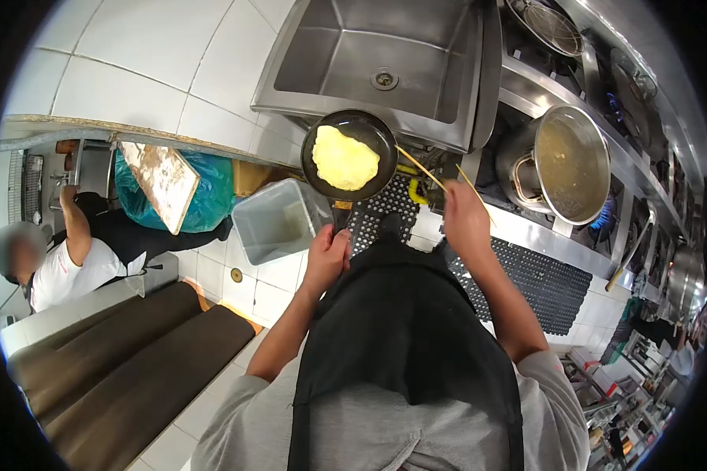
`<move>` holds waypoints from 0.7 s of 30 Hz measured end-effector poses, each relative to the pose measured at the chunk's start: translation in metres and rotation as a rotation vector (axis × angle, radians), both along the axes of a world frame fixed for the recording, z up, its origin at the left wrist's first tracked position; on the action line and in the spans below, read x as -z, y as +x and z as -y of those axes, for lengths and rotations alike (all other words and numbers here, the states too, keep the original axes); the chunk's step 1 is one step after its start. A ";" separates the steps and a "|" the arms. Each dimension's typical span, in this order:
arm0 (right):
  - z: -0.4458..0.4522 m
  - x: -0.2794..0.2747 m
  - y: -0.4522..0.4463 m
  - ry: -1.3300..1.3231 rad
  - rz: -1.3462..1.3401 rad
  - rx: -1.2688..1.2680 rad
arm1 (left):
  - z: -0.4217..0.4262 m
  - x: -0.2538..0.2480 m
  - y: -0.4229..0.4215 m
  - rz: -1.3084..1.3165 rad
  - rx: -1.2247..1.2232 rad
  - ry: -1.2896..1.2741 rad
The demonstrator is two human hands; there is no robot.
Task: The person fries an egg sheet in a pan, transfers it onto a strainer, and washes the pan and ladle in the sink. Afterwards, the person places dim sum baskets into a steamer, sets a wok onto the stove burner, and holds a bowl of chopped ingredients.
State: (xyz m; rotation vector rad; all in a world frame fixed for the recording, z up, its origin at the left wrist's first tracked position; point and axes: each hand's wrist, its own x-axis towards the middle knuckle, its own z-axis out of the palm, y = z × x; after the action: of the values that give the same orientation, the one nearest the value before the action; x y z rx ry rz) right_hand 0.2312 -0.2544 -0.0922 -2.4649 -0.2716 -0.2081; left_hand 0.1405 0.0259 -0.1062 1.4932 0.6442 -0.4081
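Note:
My left hand [327,256] is wrapped round the handle of a small black frying pan [385,141], held out in front of my apron. A yellow omelette [344,159] lies in the pan, folded into a rough oval with uneven edges. To the right, my right hand [465,217] is closed on a pair of long chopsticks [421,167]. One chopstick's tip reaches the pan's right rim, apart from the omelette; the other points up and away from the pan.
A steel sink [401,59] lies beyond the pan. On the right, a large pot of liquid [565,161] stands on the stove near a blue flame [602,216]. A clear plastic bin [271,224] is below left. Another person [67,271] is at far left.

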 end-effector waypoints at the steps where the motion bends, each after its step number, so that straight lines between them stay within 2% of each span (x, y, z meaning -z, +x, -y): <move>1: -0.016 -0.019 0.014 -0.060 0.070 -0.050 | 0.000 0.001 -0.003 -0.004 0.016 0.013; 4: -0.036 -0.026 0.048 -0.199 0.011 -0.067 | 0.002 0.005 -0.011 -0.003 0.095 0.203; 7: -0.037 -0.027 0.066 -0.429 -0.132 -0.107 | 0.001 0.006 -0.020 -0.011 0.131 0.278; 10: -0.030 -0.012 0.071 -0.304 -0.270 -0.117 | 0.003 -0.001 -0.024 0.004 0.156 0.292; 12: -0.036 -0.010 0.065 -0.161 -0.357 -0.101 | 0.001 0.009 -0.031 0.169 0.205 0.471; 13: -0.039 -0.011 0.060 -0.133 -0.313 -0.128 | 0.000 0.013 -0.032 0.251 0.231 0.564; 15: -0.048 -0.022 0.045 -0.069 -0.230 -0.176 | -0.001 0.005 -0.032 0.207 0.225 0.571; 16: -0.051 -0.028 0.039 -0.062 -0.095 -0.223 | -0.003 0.001 -0.031 0.187 0.226 0.576; 19: -0.051 -0.039 0.031 -0.080 -0.107 -0.317 | -0.011 -0.003 -0.027 0.207 0.217 0.604; 21: -0.046 -0.036 0.035 -0.070 -0.063 -0.228 | -0.017 0.000 -0.026 0.175 0.237 0.608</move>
State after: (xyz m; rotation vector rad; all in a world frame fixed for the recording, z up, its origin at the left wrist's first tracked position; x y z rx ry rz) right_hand 0.2666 -0.2087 -0.0567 -2.4794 -0.5364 -0.0243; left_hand 0.1149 0.0431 -0.1060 2.1716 0.4703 -0.2642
